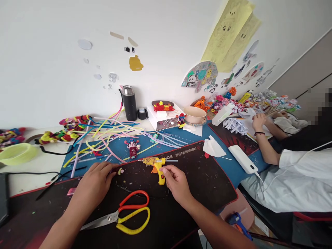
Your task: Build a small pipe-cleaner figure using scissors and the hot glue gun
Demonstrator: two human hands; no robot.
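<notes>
My left hand [100,180] is closed at the fingertips on a small pale-green and pink piece [120,171], partly hidden by the fingers. A yellow hot glue gun [155,162] with an orange trigger is over the black mat, its nozzle to the left and a glue stick out of the back. The thumb and curled fingers of my right hand [177,183] pinch the back of its handle. Large scissors [118,216] with one red and one yellow loop lie between my forearms, blades partly under the left one. Behind the gun is a small red doll [132,148].
Fuzzy coloured pipe cleaners [109,133] spread behind the mat [202,207]. A black thermos [129,103] and beige bowl [194,114] stand by the wall. On the right are a white power bank [242,159] with its cable and a co-worker's hand [259,121] among paper strips.
</notes>
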